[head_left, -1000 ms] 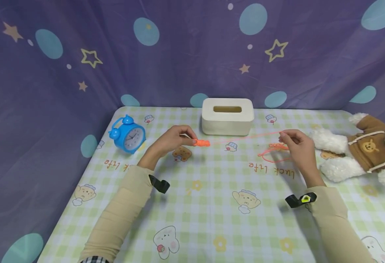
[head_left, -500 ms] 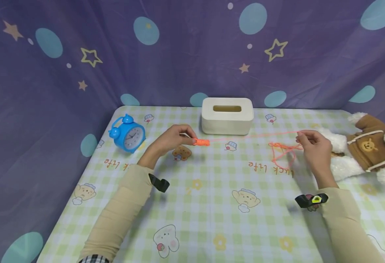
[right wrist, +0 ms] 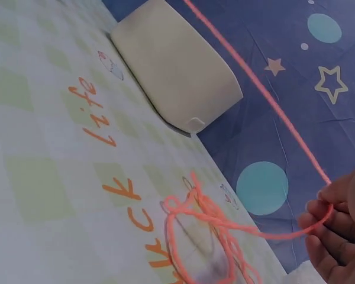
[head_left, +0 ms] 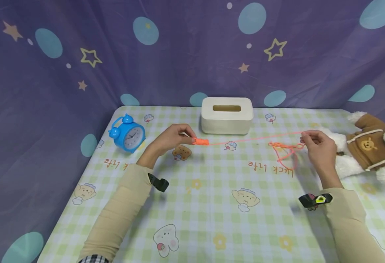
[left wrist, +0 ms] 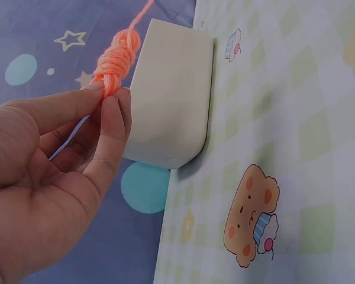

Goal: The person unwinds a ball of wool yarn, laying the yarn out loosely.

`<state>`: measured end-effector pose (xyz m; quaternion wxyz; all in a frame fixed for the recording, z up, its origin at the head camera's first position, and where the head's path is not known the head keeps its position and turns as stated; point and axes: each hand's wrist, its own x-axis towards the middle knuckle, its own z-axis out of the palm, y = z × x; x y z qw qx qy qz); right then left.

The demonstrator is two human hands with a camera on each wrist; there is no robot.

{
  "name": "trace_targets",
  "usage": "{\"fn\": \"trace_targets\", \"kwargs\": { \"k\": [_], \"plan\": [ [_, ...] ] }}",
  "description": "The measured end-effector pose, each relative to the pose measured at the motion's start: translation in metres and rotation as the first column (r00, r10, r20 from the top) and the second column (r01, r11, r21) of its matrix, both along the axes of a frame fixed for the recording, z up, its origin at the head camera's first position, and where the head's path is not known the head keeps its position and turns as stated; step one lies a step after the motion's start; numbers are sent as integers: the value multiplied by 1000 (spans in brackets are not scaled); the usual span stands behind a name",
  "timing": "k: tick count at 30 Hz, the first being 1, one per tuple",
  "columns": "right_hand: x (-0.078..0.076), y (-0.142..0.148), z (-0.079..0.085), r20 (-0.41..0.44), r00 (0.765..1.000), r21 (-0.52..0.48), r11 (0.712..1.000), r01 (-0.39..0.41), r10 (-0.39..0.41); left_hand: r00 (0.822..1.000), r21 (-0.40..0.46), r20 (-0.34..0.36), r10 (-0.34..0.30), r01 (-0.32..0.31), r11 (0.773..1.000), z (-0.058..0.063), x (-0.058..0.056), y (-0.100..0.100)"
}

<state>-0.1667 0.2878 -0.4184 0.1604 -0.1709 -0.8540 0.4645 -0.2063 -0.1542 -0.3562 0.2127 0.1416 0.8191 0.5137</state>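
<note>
From where I stand, the person's left hand (head_left: 178, 138) pinches a small wound bundle of orange yarn (head_left: 201, 141) between thumb and fingertips, holding it up off the table just on the near side of the white tissue box (head_left: 226, 125); a single strand (head_left: 258, 138) leaves the bundle's right end and runs nearly straight across to the right hand (head_left: 321, 149), well apart from the left; there the thumb and fingers pinch the strand, which bends at the fingertips and drops back to a loose, looped heap of yarn (head_left: 277, 145) lying on the tablecloth (head_left: 205, 208), just left of that hand.

Around this work, a blue alarm clock (head_left: 134, 138) stands at the far left of the table, its face turned toward the near right; a white teddy bear (head_left: 369, 142) in a brown hoodie lies at the right, close by the right hand; the cloth is green-and-white check with cartoon prints; beyond its far edge hangs a purple curtain (head_left: 185, 65) patterned with stars and blue ovals.
</note>
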Motion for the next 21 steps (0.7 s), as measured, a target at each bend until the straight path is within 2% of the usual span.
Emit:
{"fn": "trace_targets", "kwargs": {
  "k": [1, 5, 8, 12, 21],
  "plan": [
    [1, 0, 0, 10, 1000, -9, 1000, -11, 11, 1000, 2, 0, -1, 1, 1000, 0, 0, 0],
    [3, 1, -3, 53, 994, 78, 992, -97, 93, 1000, 9, 3, -3, 3, 1000, 0, 0, 0],
    [4, 0, -5, 97, 982, 171, 969, -176, 161, 1000, 22, 14, -6, 5, 1000, 0, -1, 1],
    [3, -3, -9, 157, 962, 226, 940, -255, 223, 1000, 30, 23, -5, 4, 1000, -1, -1, 2],
    [2, -12, -16, 127, 942, 244, 911, -332, 310, 1000, 6, -12, 7, -7, 1000, -1, -2, 5]
  ]
}}
